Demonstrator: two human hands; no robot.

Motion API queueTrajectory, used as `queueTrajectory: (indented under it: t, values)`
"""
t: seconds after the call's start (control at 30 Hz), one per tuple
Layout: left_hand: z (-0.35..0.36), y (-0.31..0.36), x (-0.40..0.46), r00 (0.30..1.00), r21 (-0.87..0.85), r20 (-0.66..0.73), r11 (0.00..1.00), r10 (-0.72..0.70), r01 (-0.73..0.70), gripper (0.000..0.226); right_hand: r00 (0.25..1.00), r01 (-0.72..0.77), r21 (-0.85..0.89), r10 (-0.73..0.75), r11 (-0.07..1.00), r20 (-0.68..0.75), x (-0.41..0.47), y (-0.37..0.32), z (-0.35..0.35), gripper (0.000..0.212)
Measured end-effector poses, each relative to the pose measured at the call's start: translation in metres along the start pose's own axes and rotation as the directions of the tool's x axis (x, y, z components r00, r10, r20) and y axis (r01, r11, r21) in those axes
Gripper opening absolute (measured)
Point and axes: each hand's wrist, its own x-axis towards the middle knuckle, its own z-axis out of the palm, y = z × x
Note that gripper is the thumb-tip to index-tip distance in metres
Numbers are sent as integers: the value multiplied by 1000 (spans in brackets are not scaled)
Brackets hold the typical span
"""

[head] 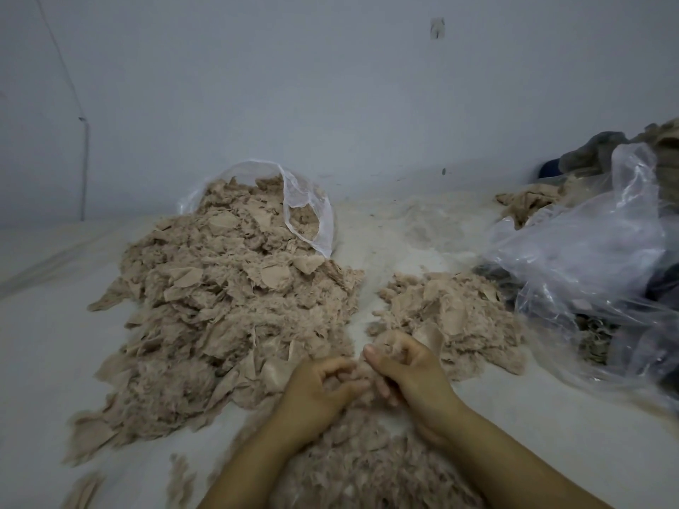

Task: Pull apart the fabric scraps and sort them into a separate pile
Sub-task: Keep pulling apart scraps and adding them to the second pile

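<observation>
Both hands meet at lower centre of the frame. The left hand (323, 383) and right hand (408, 369) curl their fingers, pinching one fabric scrap (362, 372) between them.

Both bare forearms reach forward from the bottom edge and converge near the middle. The left hand (323, 383) has its fingers curled inward, thumb toward the right hand (408, 369), pinching a tuft of fuzzy fabric scrap (362, 372). The right hand's fingers are also curled on it, thumb raised, knuckles nearly touching the left's.
</observation>
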Motion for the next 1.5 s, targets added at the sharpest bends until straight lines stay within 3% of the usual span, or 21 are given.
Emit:
queueTrajectory:
  t: [0.13, 0.27, 0.37, 0.5, 0.63, 0.77, 0.87, 0.97, 1.07, 1.13, 1.23, 1.4, 1.5]
  values:
    - [-4, 2, 2, 994, -223, -100, 975, -34, 11, 16, 995, 41, -13, -42, 999, -90, 4, -1, -7, 25]
    - [-5, 1, 2, 989, -506, -58, 858, -136, 89, 16, 1000, -10, 1, 10, 1000, 3, 3, 1, -5, 29]
    - [-6, 1, 2, 988, -564, -59, 822, -140, 82, 15, 1000, 19, -5, -19, 1000, 15, 2, 3, -1, 29]
    - [-3, -1, 1, 989, -427, -79, 900, -128, 82, 23, 998, 70, -29, -70, 997, -5, 2, 2, 1, 23]
    - [-4, 2, 4, 954, -557, -178, 824, -243, 106, 17, 998, 62, 15, -62, 998, -2, 5, -1, -3, 19]
    - [-12, 0, 9, 881, -650, -318, 757, -350, 66, 23, 985, -25, -49, 33, 999, 168, 2, -5, -6, 17]
    - [-21, -3, 8, 883, -586, -345, 808, -319, 63, 21, 961, -61, -180, 106, 982, 256, -1, -9, -7, 23]
    - [-12, -2, 4, 970, -383, -174, 919, -168, 90, 26, 980, -28, -252, 76, 967, 184, -1, -8, -5, 48]
    - [1, -3, 0, 996, -247, -5, 965, -92, 88, 54, 989, 47, -185, -20, 982, 148, -1, -4, -2, 33]
    - [1, -4, 0, 997, -268, -3, 960, -81, 78, 42, 995, 81, -202, -67, 976, 78, 0, -2, -1, 15]
    - [-2, -5, 3, 989, -348, -71, 933, -127, 95, 10, 997, 69, -186, -76, 980, -33, 3, 0, -4, 12]
    - [-1, -5, 2, 991, -318, -62, 944, -117, 91, 10, 997, 55, -190, -43, 980, 68, 0, 3, -1, 6]
    - [-3, -7, 4, 979, -316, -157, 946, -133, 78, 11, 989, 127, -236, -140, 963, -38, 3, 4, -2, 14]
